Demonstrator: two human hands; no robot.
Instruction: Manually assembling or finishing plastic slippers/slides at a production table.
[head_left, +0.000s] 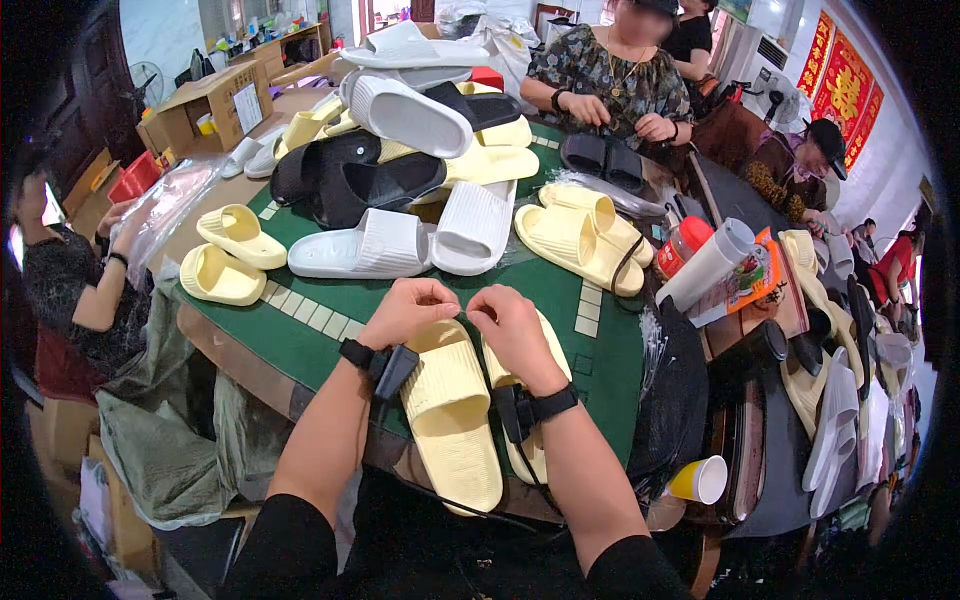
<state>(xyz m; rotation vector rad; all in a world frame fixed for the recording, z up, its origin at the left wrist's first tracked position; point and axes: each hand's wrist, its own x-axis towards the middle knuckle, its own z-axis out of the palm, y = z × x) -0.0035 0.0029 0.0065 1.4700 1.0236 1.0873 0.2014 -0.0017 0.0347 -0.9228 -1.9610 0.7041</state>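
Note:
My left hand [405, 314] and my right hand [514, 335] meet over the toe ends of two pale yellow slide slippers. Both hands are closed, thumbs and forefingers pinched close together; whatever thin thing lies between the fingertips is too small to make out. Beneath my left hand is the left slipper [452, 440], sole down, its ribbed strap showing. My right hand and wrist partly cover the right slipper [555, 350]. Each wrist wears a black band with a small dark device. Farther right, a finished-looking yellow pair [570, 235] has a dark loop around it.
A pile of white, black and yellow slippers [410, 110] rises on the green mat [340, 295]. Small yellow slippers [225, 275] lie left. A red-lidded jar [685, 240], white roll [708, 262] and paper cup [700, 480] stand right. Other people [625, 90] work around the table.

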